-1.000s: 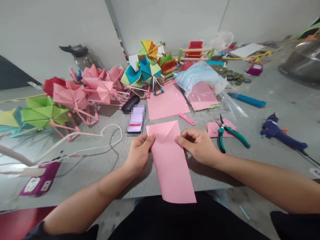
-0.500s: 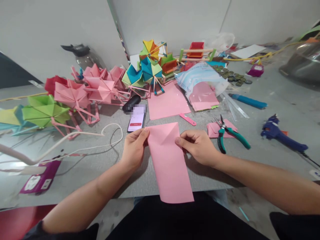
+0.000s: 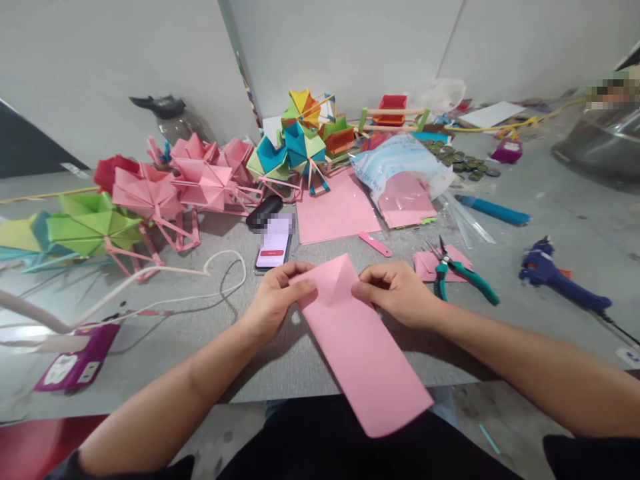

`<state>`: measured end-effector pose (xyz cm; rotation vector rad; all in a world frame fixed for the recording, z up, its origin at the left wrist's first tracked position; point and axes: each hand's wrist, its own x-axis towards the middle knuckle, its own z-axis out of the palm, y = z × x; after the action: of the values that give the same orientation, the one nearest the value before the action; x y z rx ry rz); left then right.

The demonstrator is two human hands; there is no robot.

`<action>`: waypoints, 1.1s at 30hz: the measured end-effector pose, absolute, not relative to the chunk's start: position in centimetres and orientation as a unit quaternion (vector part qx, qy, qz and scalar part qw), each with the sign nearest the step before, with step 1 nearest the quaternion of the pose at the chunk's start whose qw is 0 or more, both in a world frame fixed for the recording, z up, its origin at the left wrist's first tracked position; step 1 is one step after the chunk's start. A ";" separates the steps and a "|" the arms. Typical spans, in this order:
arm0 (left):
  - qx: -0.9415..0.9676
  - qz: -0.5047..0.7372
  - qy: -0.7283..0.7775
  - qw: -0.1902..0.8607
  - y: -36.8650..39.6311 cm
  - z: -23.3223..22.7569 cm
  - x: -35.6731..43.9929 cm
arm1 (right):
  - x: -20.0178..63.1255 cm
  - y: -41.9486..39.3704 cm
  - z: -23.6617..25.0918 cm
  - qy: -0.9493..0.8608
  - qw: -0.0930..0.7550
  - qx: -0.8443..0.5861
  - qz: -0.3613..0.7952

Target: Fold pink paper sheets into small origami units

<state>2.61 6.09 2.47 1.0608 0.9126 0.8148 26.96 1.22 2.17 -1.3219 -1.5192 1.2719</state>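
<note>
A folded sheet of pink paper (image 3: pixel 360 353) is held up between both hands, slanting down to the right past the table's front edge. My left hand (image 3: pixel 280 293) pinches its upper left corner, thumb on top and fingers behind. At the upper right edge, my right hand (image 3: pixel 393 287) grips the paper between thumb and curled fingers. A crease runs near the top corner. Just behind the paper lie a pink cutter (image 3: pixel 375 245) and a phone (image 3: pixel 274 243) with its screen lit.
Folded paper models (image 3: pixel 145 190) crowd the back left. Green-handled pliers (image 3: pixel 465 273) rest on pink paper pieces at the right, near a blue glue gun (image 3: pixel 563 275). Pink sheets (image 3: pixel 335 210) lie behind. A white cable (image 3: pixel 175 270) and purple power strip (image 3: pixel 77 360) occupy the left.
The paper has turned, its lower end swinging right and toward me. My left thumb has moved further in over the paper's top corner; my right hand keeps its grip.
</note>
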 end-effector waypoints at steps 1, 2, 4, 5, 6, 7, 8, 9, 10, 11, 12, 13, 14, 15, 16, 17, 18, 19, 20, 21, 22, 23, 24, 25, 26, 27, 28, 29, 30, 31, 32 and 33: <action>0.486 0.350 0.400 0.694 6.3 2.7 2.4 | 27.1 1.2 2.4 -0.606 0.332 -0.508 0.514; 0.500 0.326 0.390 0.701 6.5 3.0 2.3 | 27.2 1.2 2.6 -0.618 0.294 -0.501 0.529; 0.545 0.261 0.375 0.703 6.6 3.4 2.2 | 27.1 1.0 3.0 -0.640 0.239 -0.488 0.543; 0.572 0.226 0.371 0.695 6.6 3.5 2.3 | 26.9 0.9 3.1 -0.649 0.223 -0.482 0.544; 0.601 0.197 0.371 0.680 6.4 3.6 2.5 | 26.8 0.8 3.2 -0.657 0.211 -0.477 0.544; 0.627 0.175 0.374 0.661 6.2 3.6 2.8 | 26.6 0.7 3.3 -0.664 0.203 -0.474 0.542; 0.647 0.165 0.380 0.640 5.9 3.5 3.0 | 26.5 0.6 3.3 -0.669 0.196 -0.473 0.539; 0.660 0.165 0.387 0.622 5.6 3.4 3.3 | 26.4 0.6 3.4 -0.672 0.193 -0.474 0.535; 0.666 0.173 0.395 0.609 5.4 3.3 3.5 | 26.3 0.6 3.4 -0.672 0.193 -0.479 0.531; 0.667 0.188 0.404 0.598 5.2 3.2 3.6 | 26.4 0.7 3.4 -0.670 0.193 -0.485 0.528; 0.666 0.205 0.413 0.586 5.2 3.1 3.6 | 26.5 0.8 3.5 -0.666 0.193 -0.492 0.526; 0.664 0.226 0.425 0.573 5.1 3.0 3.6 | 26.6 0.9 3.5 -0.663 0.192 -0.498 0.525; 0.662 0.246 0.437 0.558 5.2 3.0 3.5 | 26.9 1.0 3.5 -0.660 0.191 -0.503 0.524; 0.661 0.263 0.447 0.541 5.3 3.0 3.4 | 27.1 1.2 3.6 -0.658 0.191 -0.506 0.524; 0.662 0.280 0.454 0.526 5.4 3.0 3.2 | 27.4 1.3 3.6 -0.658 0.194 -0.507 0.522; 0.666 0.294 0.455 0.514 5.5 3.2 3.0 | 27.6 1.5 3.6 -0.659 0.201 -0.507 0.517; 0.673 0.304 0.448 0.504 5.6 3.3 2.8 | 27.8 1.6 3.6 -0.662 0.210 -0.506 0.512; 0.684 0.310 0.435 0.497 5.7 3.5 2.7 | 28.0 1.6 3.6 -0.665 0.218 -0.504 0.506; 0.697 0.310 0.419 0.492 5.8 3.7 2.6 | 28.1 1.6 3.6 -0.671 0.223 -0.500 0.499; 0.712 0.303 0.402 0.489 5.8 3.9 2.5 | 28.1 1.5 3.6 -0.679 0.224 -0.495 0.493; 0.728 0.288 0.386 0.489 5.8 4.1 2.4 | 28.0 1.4 3.6 -0.688 0.222 -0.489 0.488; 0.741 0.268 0.372 0.490 5.7 4.2 2.4 | 27.9 1.2 3.7 -0.698 0.217 -0.481 0.484; 0.753 0.247 0.362 0.491 5.6 4.3 2.4 | 27.7 1.0 3.8 -0.708 0.211 -0.473 0.481; 0.763 0.229 0.352 0.491 5.5 4.4 2.5 | 27.6 0.8 3.9 -0.716 0.207 -0.466 0.477; 0.771 0.216 0.343 0.491 5.4 4.5 2.5 | 27.5 0.7 4.0 -0.722 0.204 -0.460 0.474; 0.777 0.208 0.334 0.492 5.3 4.5 2.6 | 27.6 0.6 4.2 -0.725 0.200 -0.458 0.474; 0.779 0.205 0.330 0.493 5.2 4.5 2.6 | 27.8 0.7 4.3 -0.725 0.194 -0.458 0.477; 0.777 0.206 0.330 0.495 5.2 4.5 2.7 | 28.2 0.8 4.5 -0.721 0.192 -0.462 0.480; 0.772 0.210 0.337 0.497 5.2 4.4 2.6 | 28.8 1.1 4.6 -0.713 0.193 -0.471 0.483; 0.764 0.220 0.349 0.496 5.3 4.3 2.6 | 29.6 1.6 4.7 -0.703 0.204 -0.484 0.480; 0.754 0.237 0.366 0.492 5.4 4.2 2.5 | 30.4 2.0 4.8 -0.686 0.241 -0.502 0.468; 0.742 0.259 0.384 0.485 5.6 4.1 2.5 | 31.3 2.5 4.9 -0.663 0.292 -0.523 0.449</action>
<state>2.46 5.65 4.13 1.8057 0.9360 0.6301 31.30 2.54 4.89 -1.3943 -1.7666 1.1977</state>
